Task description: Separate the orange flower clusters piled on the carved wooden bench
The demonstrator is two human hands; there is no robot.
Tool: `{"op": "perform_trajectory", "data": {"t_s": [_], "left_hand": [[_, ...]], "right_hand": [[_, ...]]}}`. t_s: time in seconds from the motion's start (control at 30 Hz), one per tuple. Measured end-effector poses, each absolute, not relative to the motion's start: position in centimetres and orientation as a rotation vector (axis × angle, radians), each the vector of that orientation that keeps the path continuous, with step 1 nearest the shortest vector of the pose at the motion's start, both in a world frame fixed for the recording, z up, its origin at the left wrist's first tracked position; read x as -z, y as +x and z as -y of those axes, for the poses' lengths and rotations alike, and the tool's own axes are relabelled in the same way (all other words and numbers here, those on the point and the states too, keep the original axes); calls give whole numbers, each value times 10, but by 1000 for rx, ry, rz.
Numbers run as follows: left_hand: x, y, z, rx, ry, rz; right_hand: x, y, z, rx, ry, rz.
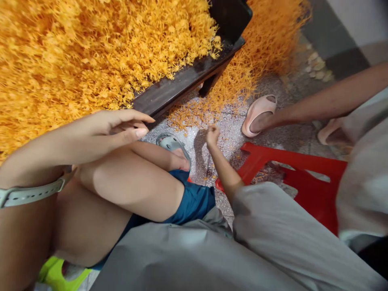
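My left hand [121,129], with a pale watch strap [33,194] at the wrist, hovers over my bent knee with its fingers stretched out and nothing visible in it. Beside it rises a big heap of yellow-orange plastic flower-like pieces [100,48], piled on a low dark wooden table [178,87]. Farther right, my right hand [213,135] hangs above the speckled floor with its fingers curled in. Whatever may be inside those fingers is too small or hidden to make out.
Orange plastic strands [263,44] are heaped on the floor beyond the table. At the right sits another person, wearing pink slippers [257,115], close to a red plastic stool [303,161]. My foot wears a grey clog [171,142]. A lime-green plastic seat [60,277] shows under me.
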State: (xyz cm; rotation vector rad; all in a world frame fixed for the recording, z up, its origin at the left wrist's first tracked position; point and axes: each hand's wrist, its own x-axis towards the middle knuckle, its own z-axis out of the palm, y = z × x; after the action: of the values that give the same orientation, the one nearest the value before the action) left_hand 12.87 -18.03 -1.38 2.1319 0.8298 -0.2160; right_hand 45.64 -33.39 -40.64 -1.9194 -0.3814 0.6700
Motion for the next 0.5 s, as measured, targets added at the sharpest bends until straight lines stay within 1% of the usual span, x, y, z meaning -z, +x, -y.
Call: {"op": "perform_trajectory", "data": {"t_s": [0.1,0.17,0.3,0.43,0.5], "left_hand": [[15,129,180,245,2140,-803],[15,130,179,254,2128,-794],[10,128,178,205,2103,-782],[6,122,175,188,2098,-770],[10,119,172,291,2103,-935]], "right_hand": [[425,405,336,-849,-2033,665],[436,384,329,-902,-2090,816],[449,368,317,-907,-2218,960],[447,364,316,-844,-2272,1070],[444,363,314,-786,-2252,1150]]}}
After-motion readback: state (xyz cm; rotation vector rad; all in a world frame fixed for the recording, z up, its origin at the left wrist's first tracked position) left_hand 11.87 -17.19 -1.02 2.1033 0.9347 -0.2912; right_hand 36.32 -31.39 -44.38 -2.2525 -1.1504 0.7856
